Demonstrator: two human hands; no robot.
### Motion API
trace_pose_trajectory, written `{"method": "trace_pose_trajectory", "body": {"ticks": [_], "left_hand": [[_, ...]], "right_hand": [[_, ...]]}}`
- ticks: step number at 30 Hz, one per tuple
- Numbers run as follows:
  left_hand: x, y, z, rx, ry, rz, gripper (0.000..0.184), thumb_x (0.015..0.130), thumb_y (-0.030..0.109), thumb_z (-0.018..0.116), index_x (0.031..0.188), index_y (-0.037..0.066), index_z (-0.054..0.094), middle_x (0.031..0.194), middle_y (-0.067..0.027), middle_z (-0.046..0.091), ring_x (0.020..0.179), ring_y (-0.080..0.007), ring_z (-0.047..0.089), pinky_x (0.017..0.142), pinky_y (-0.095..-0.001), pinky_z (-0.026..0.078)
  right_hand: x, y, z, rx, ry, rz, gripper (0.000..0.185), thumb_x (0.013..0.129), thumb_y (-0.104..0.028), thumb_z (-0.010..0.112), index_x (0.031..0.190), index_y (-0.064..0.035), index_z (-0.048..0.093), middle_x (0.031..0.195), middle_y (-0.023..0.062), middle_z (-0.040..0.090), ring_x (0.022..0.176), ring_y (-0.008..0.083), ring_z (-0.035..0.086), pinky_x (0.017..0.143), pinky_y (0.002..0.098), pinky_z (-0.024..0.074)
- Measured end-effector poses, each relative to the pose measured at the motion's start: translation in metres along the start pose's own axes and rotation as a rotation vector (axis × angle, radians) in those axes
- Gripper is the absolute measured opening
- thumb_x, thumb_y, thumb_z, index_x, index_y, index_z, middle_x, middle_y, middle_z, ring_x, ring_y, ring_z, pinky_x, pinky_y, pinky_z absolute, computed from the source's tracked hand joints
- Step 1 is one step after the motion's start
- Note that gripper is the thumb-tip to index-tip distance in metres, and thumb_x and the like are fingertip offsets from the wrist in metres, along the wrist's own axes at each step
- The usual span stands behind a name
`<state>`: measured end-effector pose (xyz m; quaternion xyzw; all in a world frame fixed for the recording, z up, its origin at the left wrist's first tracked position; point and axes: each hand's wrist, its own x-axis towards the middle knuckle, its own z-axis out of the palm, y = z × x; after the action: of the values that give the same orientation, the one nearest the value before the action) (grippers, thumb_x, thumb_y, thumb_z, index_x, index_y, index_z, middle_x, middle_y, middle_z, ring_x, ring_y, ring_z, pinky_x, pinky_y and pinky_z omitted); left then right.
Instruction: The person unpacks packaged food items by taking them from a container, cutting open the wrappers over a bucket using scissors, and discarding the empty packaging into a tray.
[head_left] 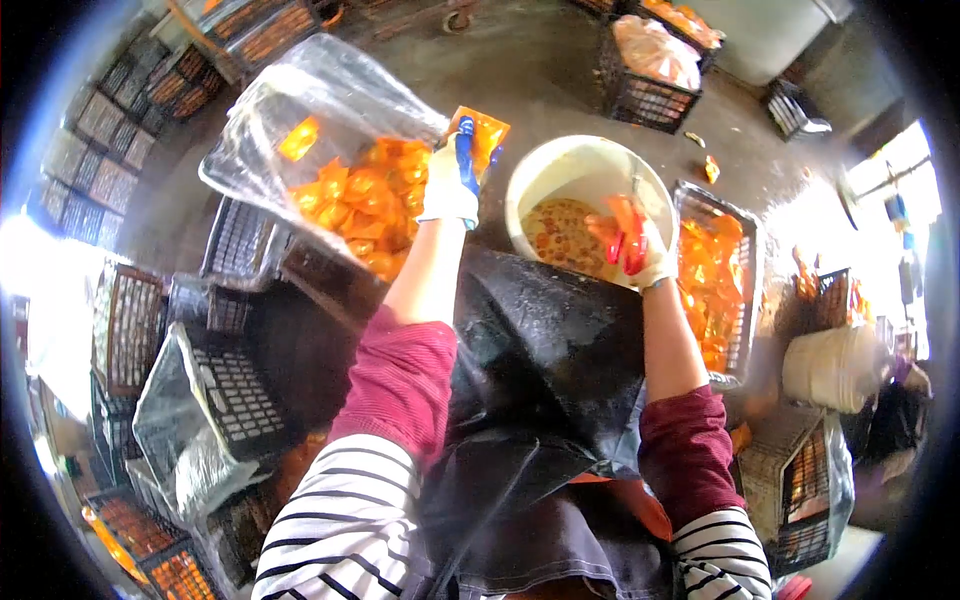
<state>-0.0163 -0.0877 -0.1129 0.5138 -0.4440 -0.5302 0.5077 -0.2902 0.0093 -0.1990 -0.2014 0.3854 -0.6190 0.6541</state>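
My left hand (453, 180), in a white glove with blue on the fingers, grips a shiny orange packet (488, 135) by its near side. It is beside a clear plastic bag (330, 85) that lines a crate and holds many similar orange packets (370, 195). My right hand (650, 255), in a pale glove, is closed over the right side of a white bucket (530, 165). In it is a red-handled tool (628, 240), blurred, its exact kind unclear. Cloudy liquid with orange-brown bits (565, 235) lies in the bucket.
Right of the bucket, a crate (745, 300) holds flattened orange packets (712, 280). A black crate with a pinkish bag (655, 60) stands at the back. More crates (235, 385) are stacked at left. A white bucket (830, 365) lies at right. Scraps (712, 170) litter the wet floor.
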Motion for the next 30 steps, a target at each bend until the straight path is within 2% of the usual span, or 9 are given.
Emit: {"method": "trace_pose_trajectory", "body": {"ticks": [1,4,5,7,10,13,19,24,30], "left_hand": [[0.005,-0.011,0.018,-0.204,0.015,0.001,0.047,0.096,0.04,0.048,0.112,-0.002,0.06,0.094,-0.012,0.067,0.085,-0.0205,0.064,0.073,-0.0301,0.05],[0.003,-0.042,0.035,0.24,0.071,0.06,0.064,0.093,0.056,0.044,0.109,-0.004,0.06,0.098,-0.0151,0.066,0.083,-0.022,0.064,0.07,-0.0341,0.054],[0.013,-0.059,0.043,-0.478,-0.139,-0.146,0.071,0.092,0.062,0.037,0.113,-0.002,0.059,0.103,-0.0147,0.066,0.089,-0.0241,0.065,0.074,-0.0361,0.054],[0.024,-0.067,0.039,-0.479,-0.164,-0.189,0.059,0.087,0.051,0.059,0.125,0.006,0.051,0.119,-0.0107,0.06,0.104,-0.0274,0.061,0.086,-0.0428,0.052],[0.001,-0.045,0.048,-0.034,-0.171,-0.027,0.06,0.087,0.051,0.059,0.125,0.005,0.051,0.12,-0.0099,0.059,0.105,-0.0256,0.06,0.088,-0.0403,0.051],[0.008,-0.057,0.06,-0.174,-0.27,-0.14,0.059,0.089,0.05,0.058,0.126,0.005,0.051,0.123,-0.0098,0.058,0.105,-0.0243,0.06,0.09,-0.037,0.05],[0.017,-0.059,0.059,-0.532,-0.465,-0.302,0.043,0.094,0.036,0.054,0.121,0.003,0.054,0.114,-0.0104,0.063,0.103,-0.022,0.061,0.088,-0.0333,0.05],[0.009,-0.074,0.048,0.402,-0.503,0.284,0.031,0.092,0.017,0.06,0.117,-0.001,0.057,0.106,-0.0111,0.067,0.093,-0.0231,0.065,0.08,-0.033,0.053],[0.006,-0.072,0.049,0.56,-0.383,0.192,0.032,0.093,0.02,0.057,0.115,-0.004,0.057,0.101,-0.0152,0.068,0.084,-0.0193,0.067,0.077,-0.0271,0.053]], "right_hand": [[-0.005,-0.003,0.001,-0.14,0.001,0.055,0.037,0.094,-0.027,0.056,0.123,-0.0059,0.049,0.108,0.0136,0.062,0.087,0.0275,0.067,0.071,0.0381,0.0555],[-0.017,-0.001,0.015,-0.376,-0.006,0.055,0.036,0.093,-0.027,0.058,0.122,-0.0052,0.052,0.113,0.0117,0.06,0.096,0.0227,0.063,0.082,0.0337,0.0518],[-0.019,0.002,0.017,-0.481,-0.011,0.054,0.035,0.092,-0.025,0.059,0.121,-0.0063,0.053,0.112,0.0099,0.061,0.097,0.0212,0.062,0.084,0.0324,0.0501],[-0.018,0.007,0.024,-0.69,-0.032,0.063,0.032,0.091,-0.021,0.062,0.12,-0.0086,0.055,0.109,0.0063,0.061,0.099,0.0183,0.061,0.089,0.03,0.0468],[-0.02,-0.001,0.04,-1.08,-0.103,0.022,0.035,0.087,-0.023,0.068,0.117,-0.0088,0.057,0.108,0.0034,0.06,0.099,0.0126,0.057,0.089,0.0276,0.0452],[-0.005,0.013,0.032,-0.99,-0.17,0.014,0.039,0.086,-0.035,0.065,0.119,-0.0135,0.059,0.112,0.0075,0.062,0.106,0.02,0.055,0.092,0.0328,0.0417],[-0.026,-0.013,0.058,-0.774,-0.056,0.219,0.031,0.085,-0.025,0.065,0.111,-0.0102,0.063,0.095,0.0089,0.066,0.075,0.0162,0.063,0.065,0.0312,0.0478],[-0.016,0.003,0.046,-0.594,0.021,0.085,0.027,0.085,-0.024,0.065,0.106,-0.0066,0.063,0.084,0.0048,0.064,0.06,0.0138,0.058,0.056,0.028,0.0448],[-0.023,-0.002,0.052,-0.67,0.073,0.119,0.026,0.086,-0.025,0.064,0.107,-0.0111,0.063,0.082,0.0044,0.062,0.06,0.0128,0.057,0.055,0.0274,0.0445]]}}
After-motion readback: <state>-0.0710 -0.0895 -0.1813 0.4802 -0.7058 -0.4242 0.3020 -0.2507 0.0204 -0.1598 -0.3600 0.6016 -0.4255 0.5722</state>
